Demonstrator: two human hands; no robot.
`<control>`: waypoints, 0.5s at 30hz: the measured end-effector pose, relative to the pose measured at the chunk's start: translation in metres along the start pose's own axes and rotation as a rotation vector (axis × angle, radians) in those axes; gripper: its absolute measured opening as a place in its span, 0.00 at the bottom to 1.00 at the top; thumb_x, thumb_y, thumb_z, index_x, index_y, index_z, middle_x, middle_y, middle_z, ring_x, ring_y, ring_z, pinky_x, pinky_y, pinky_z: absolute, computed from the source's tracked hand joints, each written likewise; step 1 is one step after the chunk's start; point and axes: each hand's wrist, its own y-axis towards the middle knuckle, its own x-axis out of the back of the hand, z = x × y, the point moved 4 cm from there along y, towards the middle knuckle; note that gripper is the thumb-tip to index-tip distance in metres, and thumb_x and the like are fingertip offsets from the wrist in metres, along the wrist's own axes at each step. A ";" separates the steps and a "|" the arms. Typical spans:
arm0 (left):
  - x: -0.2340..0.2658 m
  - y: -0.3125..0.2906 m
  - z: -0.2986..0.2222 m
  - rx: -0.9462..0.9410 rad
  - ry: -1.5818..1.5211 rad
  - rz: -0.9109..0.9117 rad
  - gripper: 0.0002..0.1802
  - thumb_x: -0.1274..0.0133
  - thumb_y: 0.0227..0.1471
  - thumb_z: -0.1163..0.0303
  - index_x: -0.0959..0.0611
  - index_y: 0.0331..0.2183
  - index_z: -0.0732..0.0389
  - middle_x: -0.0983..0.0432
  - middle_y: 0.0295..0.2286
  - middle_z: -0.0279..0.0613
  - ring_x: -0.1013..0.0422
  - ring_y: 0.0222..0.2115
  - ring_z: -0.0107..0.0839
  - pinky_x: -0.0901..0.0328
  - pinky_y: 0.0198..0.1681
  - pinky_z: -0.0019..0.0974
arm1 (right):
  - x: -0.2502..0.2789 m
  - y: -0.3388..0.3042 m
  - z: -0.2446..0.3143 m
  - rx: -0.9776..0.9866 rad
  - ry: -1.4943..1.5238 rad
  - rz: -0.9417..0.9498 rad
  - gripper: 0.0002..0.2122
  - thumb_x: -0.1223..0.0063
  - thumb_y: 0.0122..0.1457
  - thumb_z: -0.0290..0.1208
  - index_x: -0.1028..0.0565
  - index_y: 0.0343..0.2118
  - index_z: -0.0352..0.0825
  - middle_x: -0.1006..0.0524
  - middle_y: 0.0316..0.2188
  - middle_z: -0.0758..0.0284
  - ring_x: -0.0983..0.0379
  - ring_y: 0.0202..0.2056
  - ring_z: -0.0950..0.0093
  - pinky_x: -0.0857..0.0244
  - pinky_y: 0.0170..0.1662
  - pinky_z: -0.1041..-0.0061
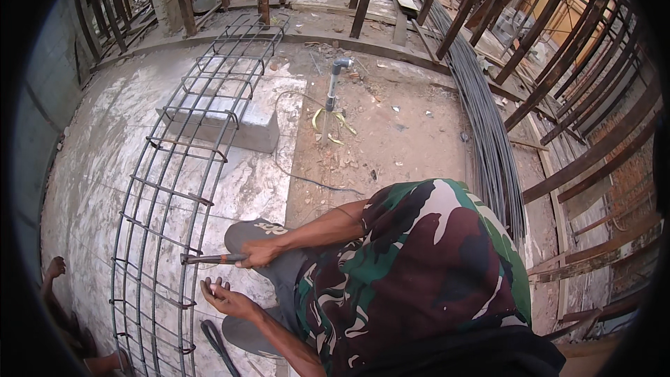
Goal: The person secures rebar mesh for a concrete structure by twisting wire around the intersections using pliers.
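My right hand [261, 253] is wrapped round the handles of a pair of pincers [218, 259]. The jaws touch the near edge of a long rebar cage [159, 199], where a stirrup crosses a lengthwise bar. Just below it, my left hand [227, 299] is held palm up beside the cage, its fingers loosely curled and apart. No held thing shows in it, though a thin wire could be too small to see. The cage is made of dark bars with stirrups along it, and its far part lies over a grey block [255, 129].
Another person's hand [56, 267] and foot [105, 363] are at the lower left, beyond the cage. A dark curved strip [219, 346] lies near my knee. A pipe [331, 91] stands upright from the dirt. Long rods [481, 126] and wooden props [548, 42] line the right.
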 end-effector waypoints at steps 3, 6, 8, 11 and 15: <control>-0.001 0.012 -0.008 0.096 -0.143 0.060 0.24 0.62 0.60 0.61 0.34 0.50 0.71 0.33 0.44 0.55 0.30 0.38 0.39 0.31 0.41 0.38 | -0.018 -0.011 -0.002 -0.013 0.225 0.167 0.22 0.56 0.59 0.46 0.34 0.15 0.34 0.36 0.11 0.72 0.40 0.13 0.80 0.42 0.16 0.76; 0.003 0.019 -0.014 0.089 -0.111 0.091 0.24 0.56 0.58 0.62 0.31 0.46 0.75 0.32 0.41 0.56 0.31 0.39 0.38 0.29 0.39 0.37 | -0.026 -0.019 0.000 -0.015 0.197 0.217 0.21 0.57 0.60 0.45 0.34 0.15 0.36 0.37 0.11 0.73 0.42 0.13 0.80 0.43 0.17 0.76; 0.004 0.018 -0.015 0.103 -0.165 0.055 0.24 0.52 0.56 0.62 0.28 0.42 0.77 0.31 0.38 0.56 0.32 0.40 0.38 0.28 0.37 0.36 | -0.029 -0.019 -0.004 -0.014 0.251 0.238 0.20 0.56 0.59 0.45 0.35 0.16 0.36 0.38 0.11 0.73 0.43 0.13 0.80 0.45 0.17 0.77; 0.014 0.015 -0.023 0.009 0.183 -0.080 0.27 0.47 0.52 0.61 0.29 0.44 0.77 0.31 0.40 0.59 0.31 0.40 0.42 0.31 0.40 0.40 | -0.035 -0.019 -0.004 -0.025 0.278 0.237 0.20 0.56 0.59 0.45 0.36 0.15 0.37 0.39 0.11 0.74 0.44 0.13 0.81 0.46 0.17 0.77; 0.015 -0.002 -0.028 0.306 0.361 -0.276 0.34 0.45 0.50 0.58 0.35 0.48 0.77 0.35 0.45 0.62 0.32 0.42 0.44 0.34 0.44 0.45 | -0.035 -0.019 -0.008 -0.017 0.320 0.253 0.21 0.57 0.60 0.45 0.37 0.15 0.37 0.40 0.11 0.75 0.45 0.13 0.81 0.46 0.16 0.78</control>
